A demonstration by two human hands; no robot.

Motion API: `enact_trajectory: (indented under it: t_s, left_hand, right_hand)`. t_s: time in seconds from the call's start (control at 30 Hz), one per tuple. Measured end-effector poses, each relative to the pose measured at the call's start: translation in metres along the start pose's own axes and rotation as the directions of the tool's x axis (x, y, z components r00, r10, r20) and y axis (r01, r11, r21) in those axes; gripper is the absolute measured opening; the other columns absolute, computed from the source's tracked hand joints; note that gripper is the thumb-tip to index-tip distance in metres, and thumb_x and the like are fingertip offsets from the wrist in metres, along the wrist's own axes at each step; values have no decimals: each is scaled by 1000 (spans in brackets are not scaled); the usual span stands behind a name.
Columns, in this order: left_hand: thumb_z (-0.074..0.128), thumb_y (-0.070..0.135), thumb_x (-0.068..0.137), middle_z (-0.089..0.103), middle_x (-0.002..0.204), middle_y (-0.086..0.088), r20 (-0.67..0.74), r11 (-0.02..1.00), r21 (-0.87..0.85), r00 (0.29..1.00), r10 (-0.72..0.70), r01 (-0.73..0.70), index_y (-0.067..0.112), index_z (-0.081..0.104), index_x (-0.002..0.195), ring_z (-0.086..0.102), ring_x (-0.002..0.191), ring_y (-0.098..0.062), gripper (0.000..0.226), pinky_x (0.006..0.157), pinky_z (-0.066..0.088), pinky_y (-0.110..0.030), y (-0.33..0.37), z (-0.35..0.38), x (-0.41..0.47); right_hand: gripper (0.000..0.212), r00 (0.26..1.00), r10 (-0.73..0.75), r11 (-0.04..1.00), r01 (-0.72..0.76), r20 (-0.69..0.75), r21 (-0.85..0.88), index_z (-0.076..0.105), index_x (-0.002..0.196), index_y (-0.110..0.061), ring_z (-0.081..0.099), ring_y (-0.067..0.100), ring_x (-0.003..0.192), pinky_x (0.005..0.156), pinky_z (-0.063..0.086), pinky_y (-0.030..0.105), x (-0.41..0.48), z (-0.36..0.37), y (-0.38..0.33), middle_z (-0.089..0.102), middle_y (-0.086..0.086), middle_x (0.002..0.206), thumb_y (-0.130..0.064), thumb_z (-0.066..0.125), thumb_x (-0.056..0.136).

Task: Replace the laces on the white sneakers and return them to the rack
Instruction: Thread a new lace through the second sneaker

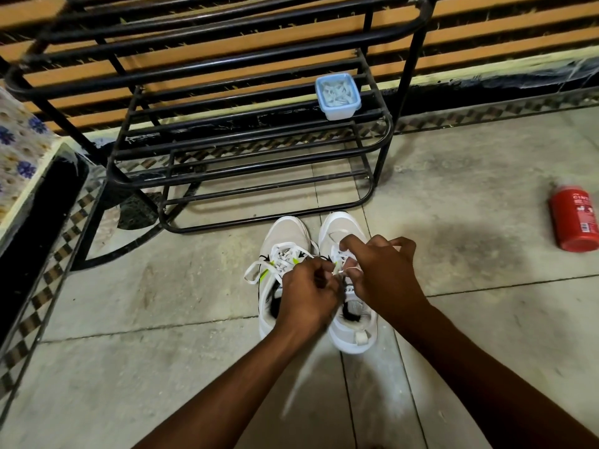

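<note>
Two white sneakers stand side by side on the floor, toes toward the black metal rack point(382, 147). The left sneaker point(285, 234) carries a white lace tied in loose loops. Over the right sneaker point(337, 226) both hands work its white lace point(351, 269). My left hand point(308, 293) pinches the lace near the upper eyelets. My right hand point(379, 270) has its fingers curled round a lace strand. A blurred white lace end point(299, 380) trails below my left wrist. The hands hide most of the right sneaker's tongue.
A light blue plastic box point(338, 96) holding white laces sits on a middle rack shelf. A red bottle point(574, 218) lies on the tiled floor at the right. A flower-patterned cloth point(19, 147) covers a ledge at the left edge. Behind the rack runs a striped wall.
</note>
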State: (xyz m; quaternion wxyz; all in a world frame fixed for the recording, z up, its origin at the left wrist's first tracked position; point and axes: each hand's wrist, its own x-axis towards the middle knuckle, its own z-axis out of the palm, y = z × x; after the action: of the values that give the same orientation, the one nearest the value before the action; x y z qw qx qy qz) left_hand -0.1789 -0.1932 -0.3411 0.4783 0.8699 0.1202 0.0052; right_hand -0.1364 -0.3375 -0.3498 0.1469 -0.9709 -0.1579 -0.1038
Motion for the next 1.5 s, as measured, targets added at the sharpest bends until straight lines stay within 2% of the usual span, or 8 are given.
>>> enact_trajectory:
  t_s: [0.33, 0.57, 0.73, 0.87, 1.1, 1.23, 1.33, 1.5]
  left_hand:
    - [57, 18, 98, 72, 74, 3, 87, 996, 80, 996, 24, -31, 16, 71, 82, 68, 76, -15, 21, 73, 54, -37, -9, -3, 10]
    - [58, -8, 90, 76, 78, -2, 127, 997, -65, 992, -21, 30, 12, 77, 82, 66, 68, -2, 28, 65, 61, -29, -5, -6, 11]
    - [64, 13, 83, 75, 80, 5, 144, 999, -18, 989, -37, 39, 20, 66, 76, 74, 81, -17, 10, 76, 63, -49, -12, -6, 19]
    - [54, -8, 81, 69, 79, -9, 133, 1000, -20, 991, 0, 2, 12, 55, 77, 72, 74, -30, 20, 62, 64, -48, -4, -13, 19]
    - [46, -3, 82, 70, 74, 4, -79, 976, 148, 982, 174, -161, 25, 49, 85, 71, 73, -17, 28, 65, 59, -39, 5, -44, 33]
    - [41, -16, 96, 76, 81, -8, -78, 958, -280, 996, 39, -59, 8, 47, 91, 77, 81, -23, 25, 73, 61, -32, 21, -45, 35]
    - [34, -7, 105, 59, 71, -13, 44, 765, -628, 987, -151, 145, 7, 44, 92, 64, 67, -34, 21, 60, 59, -34, 28, -35, 32]
    - [39, 5, 105, 55, 78, 3, 37, 892, -3, 892, 451, -452, 14, 47, 102, 49, 67, -20, 12, 59, 42, -38, 14, -55, 52]
  right_hand:
    - [40, 990, 141, 878, -122, -7, 463, 48, 105, -35, 66, 17, 72, 71, 53, 41, -4, 10, -3, 67, -9, 74, -18, 69, 75]
    - [25, 969, 246, 826, -210, 0, 524, 57, 95, -29, 67, 18, 77, 70, 53, 39, -13, 11, -2, 69, -8, 79, -23, 75, 79]
    - [42, 981, 194, 814, -151, -18, 562, 59, 109, -30, 67, 12, 91, 81, 53, 31, -21, 15, -2, 69, -13, 97, -15, 76, 75]
    - [46, 979, 190, 821, -115, -79, 559, 57, 112, -16, 60, 13, 92, 81, 44, 12, -36, 23, 9, 53, -6, 108, -5, 78, 72]
    - [36, 961, 248, 788, -126, -123, 602, 57, 108, -14, 61, 13, 83, 69, 56, 37, -44, 39, 14, 51, -2, 106, -16, 80, 80]
    - [29, 956, 258, 800, -132, -137, 585, 57, 104, -15, 62, 13, 81, 67, 53, 31, -47, 43, 15, 50, -3, 106, -16, 78, 84]
    - [22, 954, 247, 823, -114, -171, 556, 56, 101, -18, 62, 16, 80, 65, 51, 31, -48, 43, 14, 52, -2, 102, -14, 72, 87]
    - [23, 958, 220, 855, -98, -184, 509, 52, 99, -22, 59, 20, 78, 66, 44, 25, -51, 45, 14, 53, -1, 96, -10, 69, 88]
